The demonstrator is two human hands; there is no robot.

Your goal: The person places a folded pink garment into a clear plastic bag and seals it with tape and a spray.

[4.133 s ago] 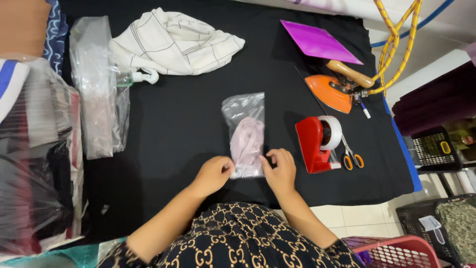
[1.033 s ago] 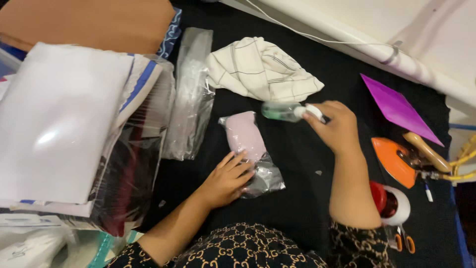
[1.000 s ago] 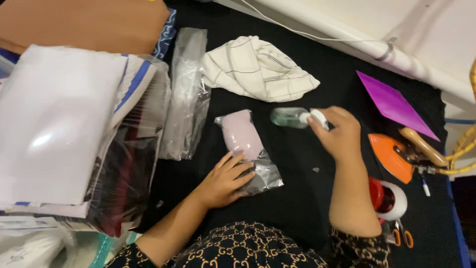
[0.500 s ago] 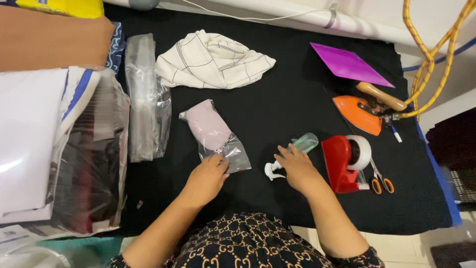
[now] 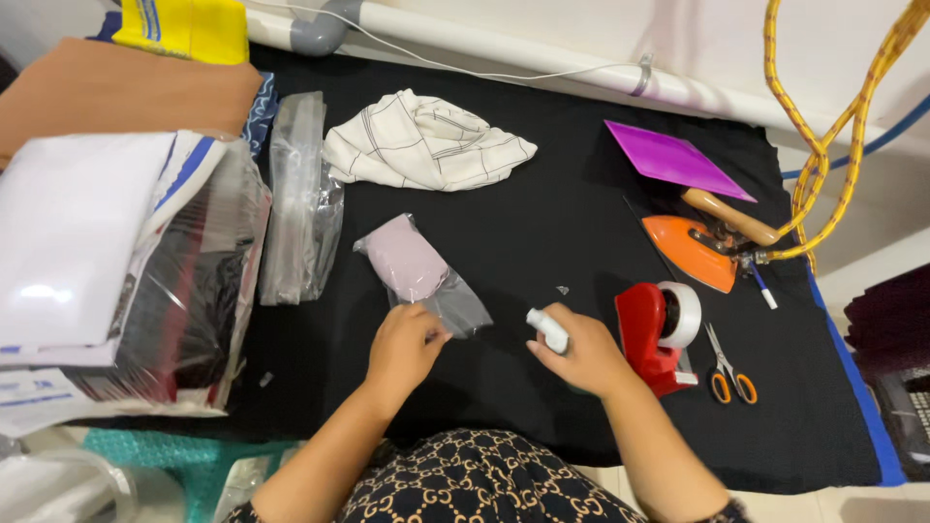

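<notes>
On the black table cover (image 5: 542,213) lies a clear plastic bag (image 5: 422,277) with a folded pale pink cloth inside. My left hand (image 5: 402,350) pinches the bag's near open end. My right hand (image 5: 585,354) is closed around a small spray bottle (image 5: 548,331); only its white nozzle head shows above my fingers, the body is hidden under the hand. The two hands are a short way apart near the table's front edge.
A red tape dispenser (image 5: 659,334) and orange-handled scissors (image 5: 725,370) sit right of my right hand. Behind them are an orange iron (image 5: 699,244) and a magenta sheet (image 5: 672,160). A crumpled white checked cloth (image 5: 424,143), empty clear bags (image 5: 300,199) and stacked packed garments (image 5: 116,271) lie left.
My right hand carried the spray bottle from beside the white cloth down to the front of the table and now covers it. My left hand stayed on the bag's end.
</notes>
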